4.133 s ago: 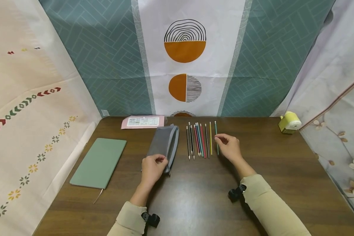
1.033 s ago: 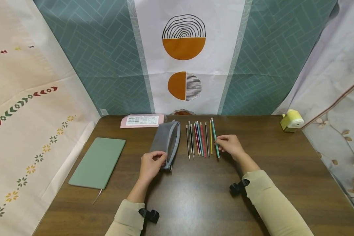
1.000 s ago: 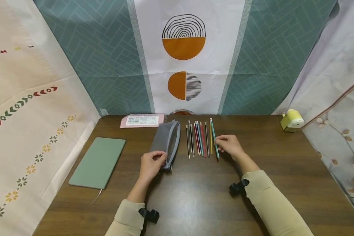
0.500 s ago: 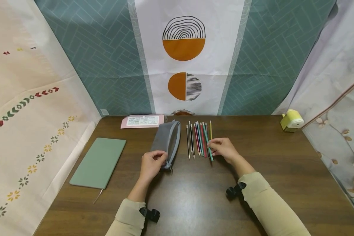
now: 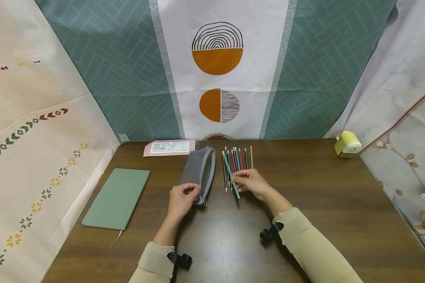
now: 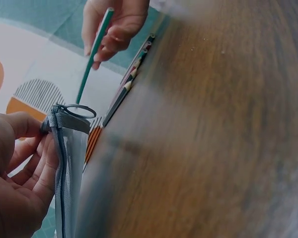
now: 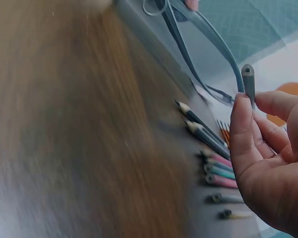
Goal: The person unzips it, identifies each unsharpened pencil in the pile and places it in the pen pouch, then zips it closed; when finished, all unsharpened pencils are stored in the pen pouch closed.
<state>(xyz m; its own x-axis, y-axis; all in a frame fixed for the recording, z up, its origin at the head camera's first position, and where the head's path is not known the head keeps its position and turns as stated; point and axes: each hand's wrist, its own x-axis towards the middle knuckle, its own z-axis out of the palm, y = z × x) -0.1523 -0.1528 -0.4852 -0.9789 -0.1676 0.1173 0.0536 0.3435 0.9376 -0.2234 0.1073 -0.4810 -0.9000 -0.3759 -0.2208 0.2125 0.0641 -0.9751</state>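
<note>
My left hand [image 5: 182, 199] pinches the near end of the grey zip pouch [image 5: 192, 166], whose opening gapes toward the pencils. In the left wrist view the pouch [image 6: 68, 163] stands on edge with its zip ring at the top corner. My right hand [image 5: 254, 184] holds a teal pencil [image 5: 236, 190] between thumb and fingers, tilted above the row of pencils [image 5: 226, 177]. The right wrist view shows the held pencil's blunt end [image 7: 248, 74] close to the pouch's zip edge [image 7: 223, 42]. My right hand covers part of the row.
A green notebook [image 5: 116, 198] lies at the left of the brown table [image 5: 212, 251]. Behind the pouch is a pink packet with a white label [image 5: 169, 147]. A yellow sharpener [image 5: 347, 144] stands at the back right corner. Patterned cloths hang around the table.
The right hand has lifted the teal pencil from the right end of the row and carried it left over the others. The left hand stays at the pouch, which gapes wider than in the earliest frame.
</note>
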